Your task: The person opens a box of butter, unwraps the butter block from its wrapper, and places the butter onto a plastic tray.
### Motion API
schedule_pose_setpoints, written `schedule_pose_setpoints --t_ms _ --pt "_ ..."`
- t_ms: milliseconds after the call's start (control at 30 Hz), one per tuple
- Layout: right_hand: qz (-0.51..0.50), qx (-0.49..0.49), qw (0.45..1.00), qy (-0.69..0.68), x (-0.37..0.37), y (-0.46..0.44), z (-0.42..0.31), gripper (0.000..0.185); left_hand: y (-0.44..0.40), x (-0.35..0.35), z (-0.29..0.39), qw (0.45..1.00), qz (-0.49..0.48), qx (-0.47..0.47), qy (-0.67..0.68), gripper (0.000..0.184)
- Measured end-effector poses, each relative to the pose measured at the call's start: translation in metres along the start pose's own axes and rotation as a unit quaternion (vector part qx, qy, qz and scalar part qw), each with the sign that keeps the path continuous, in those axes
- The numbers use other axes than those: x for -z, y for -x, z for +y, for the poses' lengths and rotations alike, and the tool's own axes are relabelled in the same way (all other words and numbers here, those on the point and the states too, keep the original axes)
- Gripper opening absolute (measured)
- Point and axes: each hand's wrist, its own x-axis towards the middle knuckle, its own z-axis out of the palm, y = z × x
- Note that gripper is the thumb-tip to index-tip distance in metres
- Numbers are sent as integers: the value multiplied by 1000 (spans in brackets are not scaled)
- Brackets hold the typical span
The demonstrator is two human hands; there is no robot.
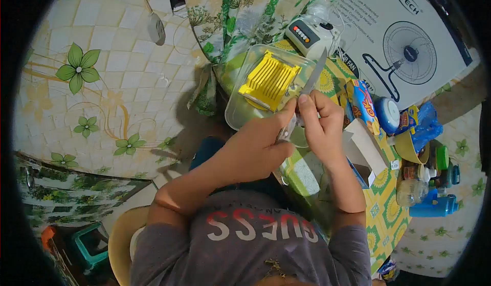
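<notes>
A knife [315,73] points up and to the right, its blade rising from between my two hands. My left hand [261,144] is closed around the handle end, with part of a patterned handle showing at the fingers. The fingers of my right hand [322,120] are bent and pinch at the base of the blade. Just beyond my hands, a yellow slotted slicer [271,79] lies in a clear plastic container [233,104]. A green and white box-like item [302,176] sits below my right hand.
A patterned yellow-green tablecloth [381,212] covers the table. A white device with buttons [312,36] stands behind the container. To the right are an open carton [364,153], a blue round container [387,115], bottles and a large fan box [404,40].
</notes>
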Motion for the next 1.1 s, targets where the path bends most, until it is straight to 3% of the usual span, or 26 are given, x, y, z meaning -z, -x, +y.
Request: schedule_pose_setpoints --t_ms 133,300,400,500,600,700,800,1000,1100 --pt "-7 -109 985 -130 2 -2 -2 38 -3 2 -3 999 5 -26 30 70" --pt "44 -169 944 -280 7 -11 15 34 16 28 12 984 50 72 154 70" --pt "53 -187 932 -307 15 -15 19 32 9 34 3 969 119 3 218 69" --pt "64 -193 913 -353 17 -16 30 30 -4 51 -29 988 111 41 94 69" --pt "80 -220 905 -355 24 -19 29 29 -27 62 -62 994 91 -3 -57 69" --pt "53 -195 907 -369 31 -18 37 28 -53 64 -84 982 86 -28 -165 68" --pt "9 -213 917 -339 37 -19 34 27 -82 67 -86 969 32 4 -244 64" --pt "-9 -230 911 -343 39 -19 29 29 -137 71 -125 994 -89 -12 -69 49" --pt "-27 -224 915 -335 40 -18 36 28 -135 72 -106 992 -115 54 4 47"
